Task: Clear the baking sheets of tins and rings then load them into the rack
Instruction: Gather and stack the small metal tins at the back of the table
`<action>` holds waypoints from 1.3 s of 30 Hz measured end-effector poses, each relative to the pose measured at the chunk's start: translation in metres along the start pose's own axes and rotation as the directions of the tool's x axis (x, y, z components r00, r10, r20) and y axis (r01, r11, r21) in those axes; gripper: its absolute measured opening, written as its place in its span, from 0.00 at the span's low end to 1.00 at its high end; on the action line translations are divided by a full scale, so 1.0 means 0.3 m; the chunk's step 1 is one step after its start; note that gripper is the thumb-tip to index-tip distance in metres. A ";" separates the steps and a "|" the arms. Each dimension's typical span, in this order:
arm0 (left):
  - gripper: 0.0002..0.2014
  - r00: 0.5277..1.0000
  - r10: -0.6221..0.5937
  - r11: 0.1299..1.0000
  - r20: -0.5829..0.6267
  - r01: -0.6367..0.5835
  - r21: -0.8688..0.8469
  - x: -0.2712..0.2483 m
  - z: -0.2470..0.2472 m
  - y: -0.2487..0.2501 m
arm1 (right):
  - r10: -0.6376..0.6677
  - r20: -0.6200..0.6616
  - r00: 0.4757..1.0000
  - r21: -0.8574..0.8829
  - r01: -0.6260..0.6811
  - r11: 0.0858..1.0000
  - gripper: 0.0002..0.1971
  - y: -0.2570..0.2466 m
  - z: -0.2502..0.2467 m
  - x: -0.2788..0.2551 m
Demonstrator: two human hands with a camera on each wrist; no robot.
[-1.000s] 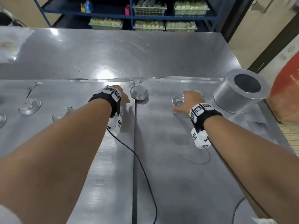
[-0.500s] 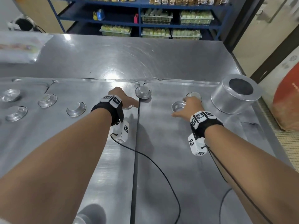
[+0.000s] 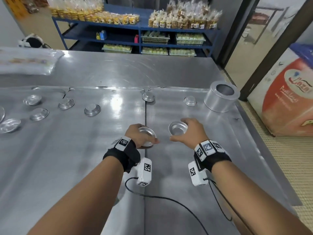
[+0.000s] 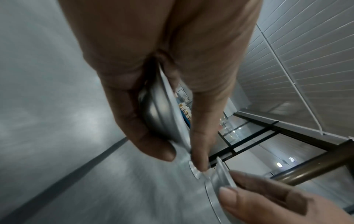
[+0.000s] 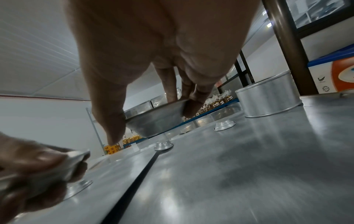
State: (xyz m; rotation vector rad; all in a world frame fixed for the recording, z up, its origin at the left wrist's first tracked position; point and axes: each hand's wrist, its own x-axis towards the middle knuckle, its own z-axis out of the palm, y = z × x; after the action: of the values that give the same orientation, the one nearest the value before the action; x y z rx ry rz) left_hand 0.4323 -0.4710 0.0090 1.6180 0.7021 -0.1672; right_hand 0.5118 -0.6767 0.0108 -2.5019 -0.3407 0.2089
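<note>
small tin (image 3: 178,132) mouth-up in right hand (image 3: 191,134), off the sheet (image 3: 211,150)

Your bare forearms carry black wrist straps (image 3: 122,156) bearing white marker-printed blocks (image 3: 144,173), each block trailing a thin black cable (image 3: 169,199).

Each hand (image 3: 138,136) (image 3: 190,133) has lifted a small tin (image 3: 147,135) (image 3: 178,130) toward the person.

Shiny metal tins (image 3: 178,132) on smooth, brushed, glossy metal baking sheets (image 3: 194,167)
</note>
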 end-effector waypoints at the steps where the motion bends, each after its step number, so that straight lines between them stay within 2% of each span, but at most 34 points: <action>1: 0.31 1.000 -0.014 0.998 -0.003 0.014 -0.054 -0.030 0.008 -0.036 | -0.004 0.000 1.000 0.007 0.004 1.000 0.47 -0.004 0.001 -0.051; 7: 0.18 1.000 0.008 0.965 -0.020 -0.013 -0.260 -0.221 0.055 -0.229 | -0.038 0.006 0.999 0.044 0.038 0.998 0.46 -0.015 0.028 -0.336; 11: 0.17 1.000 -0.006 0.921 0.031 0.017 -0.388 -0.324 0.078 -0.314 | -0.079 0.032 0.996 0.061 0.077 0.995 0.47 -0.035 0.074 -0.478; 16: 0.28 0.994 0.074 0.945 0.081 -0.044 -0.324 -0.404 0.108 -0.384 | -0.158 0.090 0.983 0.086 0.150 0.985 0.46 -0.080 0.133 -0.609; 19: 0.26 0.991 0.108 0.961 0.076 -0.084 -0.265 -0.415 0.122 -0.416 | -0.177 0.124 0.976 0.078 0.169 0.983 0.45 -0.096 0.169 -0.657; 21: 0.22 0.986 0.142 0.964 0.082 -0.119 -0.239 -0.423 0.121 -0.426 | -0.188 0.125 0.974 0.067 0.181 0.981 0.45 -0.098 0.185 -0.676; 29: 0.16 0.982 0.181 0.974 0.063 -0.170 -0.150 -0.409 0.125 -0.464 | -0.220 0.117 0.968 0.046 0.216 0.975 0.46 -0.071 0.205 -0.678; 32: 0.12 0.979 0.194 0.977 0.056 -0.188 -0.102 -0.395 0.132 -0.451 | -0.212 0.181 0.960 0.064 0.204 0.977 0.51 -0.048 0.190 -0.647; 35: 0.12 0.980 0.195 0.978 0.027 -0.192 -0.082 -0.372 0.142 -0.430 | -0.207 0.269 0.941 0.075 0.194 0.978 0.57 -0.014 0.158 -0.591; 39: 0.13 0.985 0.171 0.979 -0.007 -0.171 -0.108 -0.335 0.167 -0.394 | -0.199 0.294 0.935 0.064 0.188 0.980 0.51 0.053 0.122 -0.479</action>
State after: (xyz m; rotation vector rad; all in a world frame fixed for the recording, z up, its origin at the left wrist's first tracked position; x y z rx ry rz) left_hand 0.3039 -0.5510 -0.0515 1.5651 0.5578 -0.0054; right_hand 0.3695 -0.7108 -0.0178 -2.3822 -0.6979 0.5113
